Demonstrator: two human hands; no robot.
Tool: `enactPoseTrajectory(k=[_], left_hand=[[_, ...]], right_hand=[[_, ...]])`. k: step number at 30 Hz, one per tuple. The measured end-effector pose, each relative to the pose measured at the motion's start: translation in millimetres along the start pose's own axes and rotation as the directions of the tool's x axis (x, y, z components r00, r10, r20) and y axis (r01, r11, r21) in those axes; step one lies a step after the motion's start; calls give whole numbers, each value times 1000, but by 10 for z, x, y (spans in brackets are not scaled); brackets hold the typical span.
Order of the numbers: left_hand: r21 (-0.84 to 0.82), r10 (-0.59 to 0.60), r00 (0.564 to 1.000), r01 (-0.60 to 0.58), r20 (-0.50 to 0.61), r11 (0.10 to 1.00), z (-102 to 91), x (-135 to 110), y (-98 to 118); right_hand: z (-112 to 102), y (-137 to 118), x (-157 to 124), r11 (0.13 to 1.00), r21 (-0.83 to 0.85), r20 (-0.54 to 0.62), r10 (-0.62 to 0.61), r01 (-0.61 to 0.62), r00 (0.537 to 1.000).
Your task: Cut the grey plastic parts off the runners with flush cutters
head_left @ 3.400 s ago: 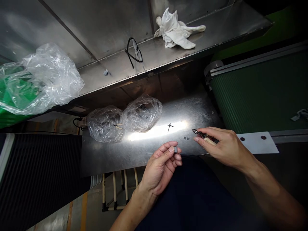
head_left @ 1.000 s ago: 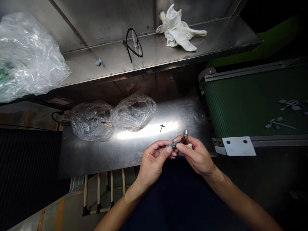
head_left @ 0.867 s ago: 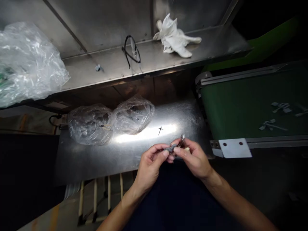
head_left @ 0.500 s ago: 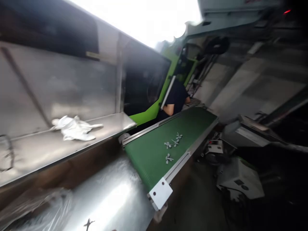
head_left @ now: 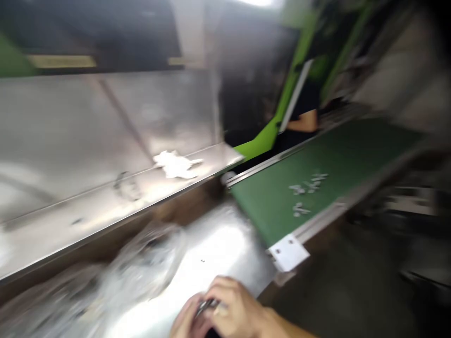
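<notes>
Hands: left hand (head_left: 186,317) and right hand (head_left: 236,305) were cut off at the bottom edge.
Fingers: curled around a small metal tool (head_left: 207,306) (too blurred to tell which hand gripped it).

A factory floor: green conveyor belt (head_left: 271,206) with small gray parts (head_left: 303,192) beside a stainless steel workbench (head_left: 218,234).

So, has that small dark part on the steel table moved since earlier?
No, the small dark part lies the same way from the belt's white plate; only the view has swung.
</notes>
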State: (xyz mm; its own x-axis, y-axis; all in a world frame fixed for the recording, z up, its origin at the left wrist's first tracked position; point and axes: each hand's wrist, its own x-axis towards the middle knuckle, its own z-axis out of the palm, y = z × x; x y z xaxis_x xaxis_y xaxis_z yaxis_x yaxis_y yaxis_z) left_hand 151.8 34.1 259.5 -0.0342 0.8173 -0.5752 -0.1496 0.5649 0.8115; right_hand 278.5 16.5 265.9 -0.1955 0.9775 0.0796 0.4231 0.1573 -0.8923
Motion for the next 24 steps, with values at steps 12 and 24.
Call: enactPoseTrajectory(k=[12,24], left_hand=[[-540,-219,957,289,192,790,-425,-110,-280],[-643,-195,910,400,367,653,-474,-269,139]], right_hand=[[181,73,-79,999,51,166,-20,12,986],[-41,-21,37,997,31,10,-76,75,997]])
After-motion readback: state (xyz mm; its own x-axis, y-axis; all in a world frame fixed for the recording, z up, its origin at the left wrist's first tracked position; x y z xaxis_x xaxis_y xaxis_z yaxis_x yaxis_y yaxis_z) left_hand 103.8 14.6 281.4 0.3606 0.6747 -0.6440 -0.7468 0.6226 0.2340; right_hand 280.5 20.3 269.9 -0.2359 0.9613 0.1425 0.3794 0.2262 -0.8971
